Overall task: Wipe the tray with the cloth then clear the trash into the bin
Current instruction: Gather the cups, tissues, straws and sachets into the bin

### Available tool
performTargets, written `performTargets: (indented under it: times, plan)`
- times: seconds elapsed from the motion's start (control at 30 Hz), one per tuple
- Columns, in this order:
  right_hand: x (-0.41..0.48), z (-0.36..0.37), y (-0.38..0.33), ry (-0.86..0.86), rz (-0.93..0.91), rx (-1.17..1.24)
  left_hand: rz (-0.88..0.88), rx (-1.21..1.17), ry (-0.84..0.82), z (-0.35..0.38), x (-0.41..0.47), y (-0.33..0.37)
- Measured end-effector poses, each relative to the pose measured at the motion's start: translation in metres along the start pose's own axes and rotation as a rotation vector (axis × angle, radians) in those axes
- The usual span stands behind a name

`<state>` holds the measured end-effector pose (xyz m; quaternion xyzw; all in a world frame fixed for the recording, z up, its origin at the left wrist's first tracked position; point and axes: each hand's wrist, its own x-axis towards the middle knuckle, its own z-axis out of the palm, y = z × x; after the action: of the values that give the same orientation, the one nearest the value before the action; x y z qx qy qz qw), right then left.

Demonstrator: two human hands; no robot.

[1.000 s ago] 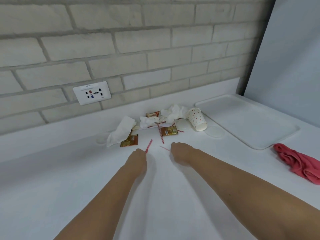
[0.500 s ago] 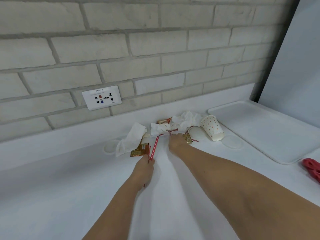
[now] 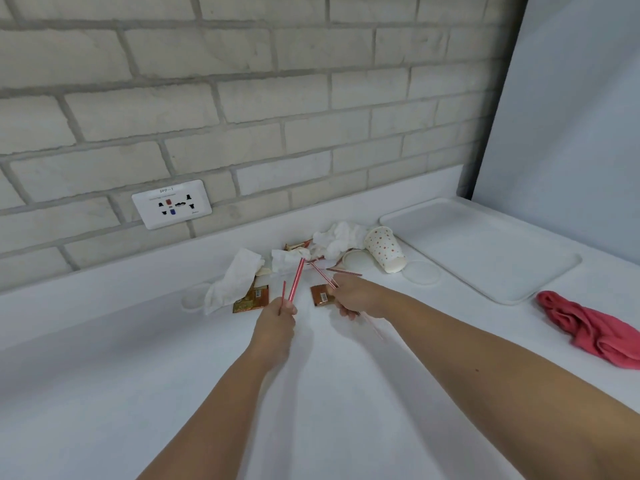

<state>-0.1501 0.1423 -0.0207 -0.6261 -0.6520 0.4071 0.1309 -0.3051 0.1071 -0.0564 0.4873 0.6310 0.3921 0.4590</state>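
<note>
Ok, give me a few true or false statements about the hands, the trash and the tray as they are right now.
1. The left hand grips red straws. True.
2. The dotted paper cup stands on the tray. False: it is on the counter, beside the tray.
3. The red cloth lies on the counter, touched by neither hand. True.
4. The right hand holds nothing. False: it grips thin straws too.

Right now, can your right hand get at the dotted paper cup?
Probably yes: the dotted paper cup sits just beyond the right hand, with nothing standing between them. But its fingers hold red straws, so a clean grip may be awkward.
</note>
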Motion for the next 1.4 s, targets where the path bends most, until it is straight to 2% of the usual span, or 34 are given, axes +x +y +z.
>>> performTargets:
  times: [0.13, 0.23, 0.43, 0.67, 0.83, 0.97, 1.13, 1.27, 1.33, 1.4]
  plan:
    - [-0.047, -0.028, 0.023, 0.081, -0.008, 0.198, 0.074, -0.031, -0.081, 0.033, -0.022, 0.022]
    - [-0.083, -0.043, 0.047, 0.133, -0.04, 0.249, 0.063, -0.066, -0.121, 0.069, -0.04, 0.038]
    - [-0.148, -0.073, 0.094, 0.326, -0.041, 0.386, 0.223, -0.013, -0.271, 0.149, -0.093, 0.06]
    - [-0.249, -0.107, 0.169, 0.47, -0.023, 0.45, 0.26, -0.015, -0.566, 0.252, -0.178, 0.076]
    - [-0.316, -0.123, 0.226, 0.64, 0.058, 0.509, 0.277, -0.016, -0.775, 0.314, -0.245, 0.075]
    - [-0.363, -0.124, 0.262, 0.625, 0.116, 0.434, 0.217, -0.065, -0.865, 0.355, -0.286, 0.061]
    - [-0.403, -0.111, 0.308, 0.615, 0.209, 0.46, 0.194, -0.08, -0.844, 0.395, -0.323, 0.034]
    - [-0.419, -0.091, 0.352, 0.65, 0.288, 0.594, 0.236, 0.122, -0.768, 0.411, -0.333, 0.0]
    - [-0.422, -0.079, 0.371, 0.669, 0.316, 0.566, 0.242, 0.198, -0.697, 0.413, -0.339, -0.017]
    - [-0.421, -0.066, 0.391, 0.692, 0.37, 0.439, 0.247, 0.259, -0.599, 0.413, -0.339, -0.037]
